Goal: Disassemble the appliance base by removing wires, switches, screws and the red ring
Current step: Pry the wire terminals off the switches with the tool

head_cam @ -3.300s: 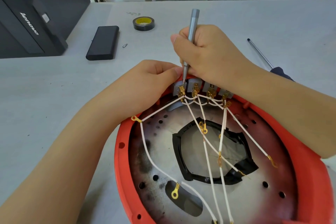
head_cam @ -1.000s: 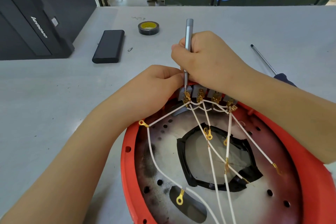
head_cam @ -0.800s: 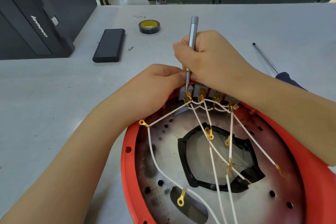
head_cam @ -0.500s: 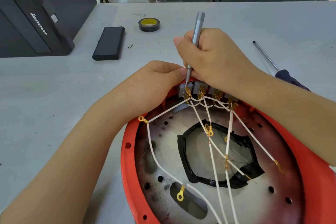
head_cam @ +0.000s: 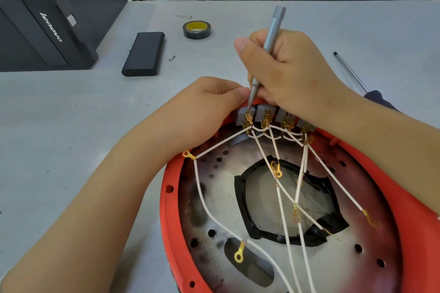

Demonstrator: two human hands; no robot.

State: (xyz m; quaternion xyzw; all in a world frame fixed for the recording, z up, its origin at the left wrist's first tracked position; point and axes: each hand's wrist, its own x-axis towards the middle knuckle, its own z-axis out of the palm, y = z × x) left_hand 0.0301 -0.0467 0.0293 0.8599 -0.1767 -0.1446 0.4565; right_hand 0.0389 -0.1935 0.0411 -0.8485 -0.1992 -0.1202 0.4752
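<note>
The right hand (head_cam: 288, 71) curls round a slim grey screwdriver (head_cam: 271, 35), whose long axis runs from the far upper right down toward the person, tip on the brass terminal of the leftmost of four grey switches (head_cam: 262, 114). The left hand (head_cam: 202, 112), fingers curled, grips the far rim of the red ring (head_cam: 166, 209) just beside that switch, thumb tip touching the driver's shaft.

The switches stand in one row along the ring's far edge, packed close, each with gold terminals. White wires (head_cam: 202, 197) fan from them toward the person across the metal base plate (head_cam: 357, 197); I count roughly seven strands, several ending in free gold ring lugs. The base lies near the table's front, cut off by the lower and right picture edges.

Beyond the hands, the grey table (head_cam: 59, 126) lies open to the left. Farther off sit one tape roll (head_cam: 197, 29), one flat black case (head_cam: 144, 54), one small loose screw (head_cam: 172, 57), one black computer tower (head_cam: 42, 19), and, at right, one second screwdriver (head_cam: 350, 71) pointing away.
</note>
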